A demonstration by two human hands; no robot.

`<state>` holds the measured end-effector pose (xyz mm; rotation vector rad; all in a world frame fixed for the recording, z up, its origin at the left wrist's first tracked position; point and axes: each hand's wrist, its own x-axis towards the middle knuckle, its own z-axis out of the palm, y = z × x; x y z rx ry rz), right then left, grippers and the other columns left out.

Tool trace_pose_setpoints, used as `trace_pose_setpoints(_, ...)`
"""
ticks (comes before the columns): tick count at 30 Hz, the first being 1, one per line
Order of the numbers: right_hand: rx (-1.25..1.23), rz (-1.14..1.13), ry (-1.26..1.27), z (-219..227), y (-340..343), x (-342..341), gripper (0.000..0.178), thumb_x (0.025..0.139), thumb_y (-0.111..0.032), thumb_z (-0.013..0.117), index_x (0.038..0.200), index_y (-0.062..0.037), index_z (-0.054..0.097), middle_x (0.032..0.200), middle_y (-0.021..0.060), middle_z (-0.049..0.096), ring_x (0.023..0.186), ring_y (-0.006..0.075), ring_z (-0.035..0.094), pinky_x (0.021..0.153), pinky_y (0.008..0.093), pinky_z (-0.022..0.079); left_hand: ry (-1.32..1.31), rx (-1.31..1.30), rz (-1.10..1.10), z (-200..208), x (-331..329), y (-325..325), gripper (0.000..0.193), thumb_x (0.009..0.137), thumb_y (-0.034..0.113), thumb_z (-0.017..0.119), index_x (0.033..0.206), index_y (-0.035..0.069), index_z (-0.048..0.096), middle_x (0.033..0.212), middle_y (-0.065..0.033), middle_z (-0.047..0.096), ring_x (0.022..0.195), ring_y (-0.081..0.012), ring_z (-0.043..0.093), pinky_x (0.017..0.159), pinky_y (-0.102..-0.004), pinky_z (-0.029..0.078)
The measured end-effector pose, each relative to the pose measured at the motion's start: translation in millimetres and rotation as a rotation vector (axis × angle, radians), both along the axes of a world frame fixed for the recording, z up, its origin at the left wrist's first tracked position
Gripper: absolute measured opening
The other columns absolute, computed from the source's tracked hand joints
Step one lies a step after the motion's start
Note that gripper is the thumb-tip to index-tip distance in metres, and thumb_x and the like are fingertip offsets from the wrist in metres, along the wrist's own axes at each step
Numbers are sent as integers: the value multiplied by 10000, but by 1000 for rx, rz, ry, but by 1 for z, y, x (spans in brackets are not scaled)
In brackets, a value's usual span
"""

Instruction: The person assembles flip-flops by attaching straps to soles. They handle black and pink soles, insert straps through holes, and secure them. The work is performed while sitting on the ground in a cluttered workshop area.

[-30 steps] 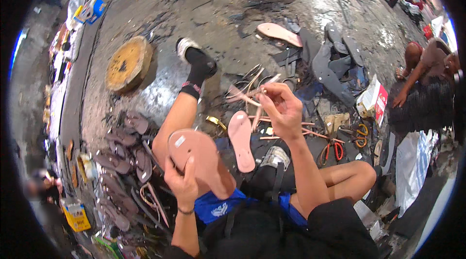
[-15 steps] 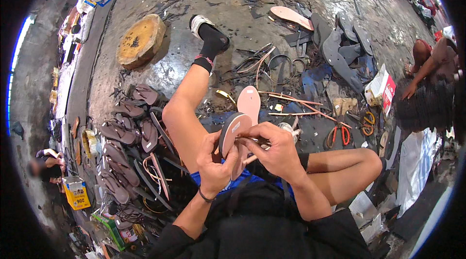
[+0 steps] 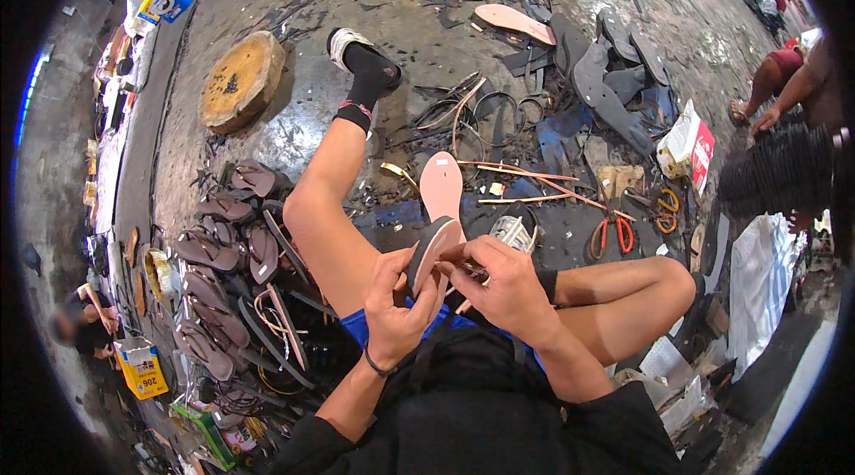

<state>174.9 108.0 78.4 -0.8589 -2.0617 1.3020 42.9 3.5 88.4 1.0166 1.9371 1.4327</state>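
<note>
A flip-flop sole (image 3: pixel 429 252), pink on its face with a dark edge, stands tilted in my left hand (image 3: pixel 399 308). My left fingers and thumb are closed round it. My right hand (image 3: pixel 503 284) meets it from the other side, its thumb and fingertips pinched close against the pink face. A narrow pale strap (image 3: pixel 463 306) pokes out beneath my right hand; its other end is hidden by the fingers. Just beyond my hands, a second pink sole (image 3: pixel 442 186) lies face up with a small white label.
Several brown flip-flops (image 3: pixel 209 292) are heaped on the left. Orange-handled scissors (image 3: pixel 613 237), pink strips (image 3: pixel 534 174) and dark sole pieces (image 3: pixel 606 88) lie ahead and right. A round wooden block (image 3: pixel 240 83) sits far left. Another person's arm (image 3: pixel 793 97) shows at right.
The held sole has turned more edge-on and sits slightly lower. My right fingers still pinch against it. The whole view has shifted a little, moving the surroundings left.
</note>
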Motion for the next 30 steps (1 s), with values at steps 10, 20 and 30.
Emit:
trace_pose_setpoints(10,-271,-146,73,-13,-29,-2,185,887,-82,733,1017,32,667,942,191,717,825,290,736,728,353,566,84,74,-57,-26,0,-12,302,876,-65,692,1171,-41,636,1190,-120,560,995,-172,656,782,-281,588)
trace_pose_setpoints(20,-37,-46,-55,-14,-37,17,195,922,-85,693,1088,16,696,925,179,701,819,355,679,702,431,541,0,14,-125,-9,0,-6,294,834,-44,726,1113,-5,643,1129,-111,573,1044,-210,626,883,-323,530)
trace_pose_setpoints(30,210,15,-228,-13,-40,11,230,877,-79,690,1087,14,688,903,153,674,811,327,663,707,426,549,-88,-22,-162,-17,-6,-7,303,815,-47,738,1105,3,665,1112,-118,610,1008,-207,629,886,-319,505)
